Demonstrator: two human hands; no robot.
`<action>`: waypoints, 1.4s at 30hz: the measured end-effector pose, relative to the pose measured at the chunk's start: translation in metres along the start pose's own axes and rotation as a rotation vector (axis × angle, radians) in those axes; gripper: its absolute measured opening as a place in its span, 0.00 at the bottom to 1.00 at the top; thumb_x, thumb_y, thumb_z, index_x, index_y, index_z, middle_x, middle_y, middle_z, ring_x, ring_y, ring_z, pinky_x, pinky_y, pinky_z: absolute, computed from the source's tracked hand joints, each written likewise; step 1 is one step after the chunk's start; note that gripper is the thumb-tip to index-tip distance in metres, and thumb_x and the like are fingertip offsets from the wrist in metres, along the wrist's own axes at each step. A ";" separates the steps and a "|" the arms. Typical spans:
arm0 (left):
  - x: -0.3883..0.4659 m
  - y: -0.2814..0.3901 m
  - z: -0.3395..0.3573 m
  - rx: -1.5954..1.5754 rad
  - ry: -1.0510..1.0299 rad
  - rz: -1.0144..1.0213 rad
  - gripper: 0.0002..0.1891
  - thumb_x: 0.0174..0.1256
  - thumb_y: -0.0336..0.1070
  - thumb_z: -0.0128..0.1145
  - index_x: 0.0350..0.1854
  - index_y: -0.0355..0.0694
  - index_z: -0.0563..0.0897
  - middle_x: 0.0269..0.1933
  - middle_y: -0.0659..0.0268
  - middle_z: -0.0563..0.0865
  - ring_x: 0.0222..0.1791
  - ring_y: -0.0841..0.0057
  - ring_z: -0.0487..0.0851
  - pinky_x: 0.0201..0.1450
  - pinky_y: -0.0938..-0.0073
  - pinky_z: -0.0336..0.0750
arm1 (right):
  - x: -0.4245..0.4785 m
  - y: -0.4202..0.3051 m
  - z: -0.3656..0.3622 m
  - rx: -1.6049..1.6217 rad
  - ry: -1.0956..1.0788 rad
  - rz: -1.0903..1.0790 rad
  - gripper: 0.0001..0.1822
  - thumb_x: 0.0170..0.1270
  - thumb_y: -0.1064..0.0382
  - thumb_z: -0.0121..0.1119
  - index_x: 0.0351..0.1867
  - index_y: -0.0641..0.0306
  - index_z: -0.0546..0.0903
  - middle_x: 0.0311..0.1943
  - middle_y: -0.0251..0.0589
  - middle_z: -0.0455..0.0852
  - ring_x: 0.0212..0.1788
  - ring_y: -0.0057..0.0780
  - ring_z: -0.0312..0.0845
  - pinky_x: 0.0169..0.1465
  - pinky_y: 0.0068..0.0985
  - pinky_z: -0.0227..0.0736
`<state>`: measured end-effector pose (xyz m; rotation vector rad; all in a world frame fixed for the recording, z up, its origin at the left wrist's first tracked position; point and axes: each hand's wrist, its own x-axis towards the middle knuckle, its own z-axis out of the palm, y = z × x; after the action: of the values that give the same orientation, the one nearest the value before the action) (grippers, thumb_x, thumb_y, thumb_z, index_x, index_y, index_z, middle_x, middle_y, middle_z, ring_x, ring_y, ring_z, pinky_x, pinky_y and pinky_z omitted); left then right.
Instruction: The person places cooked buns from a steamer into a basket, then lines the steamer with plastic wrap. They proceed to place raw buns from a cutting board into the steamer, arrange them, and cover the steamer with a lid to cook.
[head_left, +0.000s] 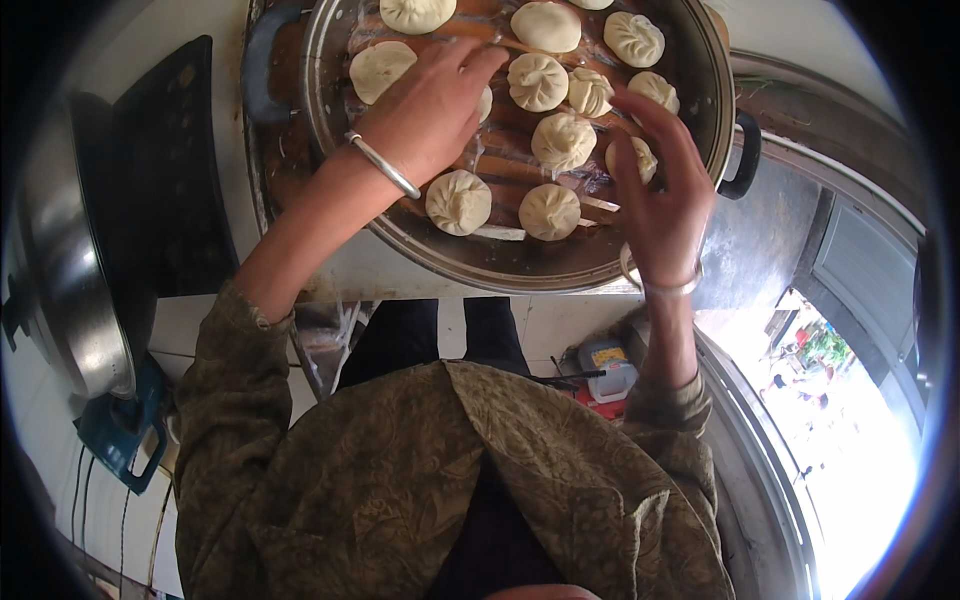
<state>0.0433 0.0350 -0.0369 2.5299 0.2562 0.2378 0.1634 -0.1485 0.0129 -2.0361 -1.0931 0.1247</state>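
Observation:
A wide metal steamer pan (525, 279) holds several pale dough buns on a slatted rack covered with thin plastic film. My left hand (431, 109), with a silver bangle at the wrist, reaches over its left part. It partly hides a round smooth bun (380, 71) and another bun (486, 103); whether its fingers grip anything is hidden. On the right, the spread fingers of my right hand (667, 191) hold nothing. Its index fingertip is beside a small pleated bun (589, 93), and its thumb overlaps another bun (638, 160). Pleated buns (564, 142) lie between the hands.
Black handles (741, 155) stick out from the pan's sides. A dark cooktop (176, 172) and a large metal lid or pot (82, 262) stand left. Below the counter edge (360, 281), a plastic jug (609, 371) is on the right. Bright light enters through an opening at far right.

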 end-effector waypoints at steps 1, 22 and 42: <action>0.009 -0.002 -0.001 -0.001 0.030 0.041 0.27 0.53 0.21 0.59 0.59 0.39 0.72 0.56 0.55 0.75 0.55 0.57 0.76 0.54 0.64 0.77 | -0.008 -0.015 -0.013 0.039 0.018 0.139 0.12 0.58 0.78 0.58 0.43 0.66 0.82 0.43 0.43 0.85 0.43 0.33 0.83 0.47 0.25 0.76; 0.066 0.001 0.008 0.159 -0.003 0.200 0.22 0.60 0.27 0.58 0.59 0.42 0.74 0.56 0.56 0.76 0.52 0.60 0.79 0.55 0.65 0.77 | -0.084 -0.013 -0.038 0.105 0.136 0.347 0.11 0.56 0.82 0.54 0.38 0.68 0.82 0.37 0.41 0.87 0.39 0.31 0.83 0.45 0.24 0.75; 0.038 0.012 0.024 0.128 -0.112 0.178 0.28 0.50 0.20 0.60 0.57 0.41 0.73 0.54 0.62 0.74 0.54 0.61 0.76 0.51 0.64 0.78 | 0.042 0.079 0.017 -0.533 -0.224 -0.430 0.17 0.51 0.70 0.60 0.45 0.55 0.80 0.38 0.32 0.83 0.44 0.29 0.77 0.46 0.29 0.67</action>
<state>0.0864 0.0215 -0.0454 2.6852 0.0022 0.1523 0.2341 -0.1309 -0.0418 -2.2160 -1.8341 -0.1825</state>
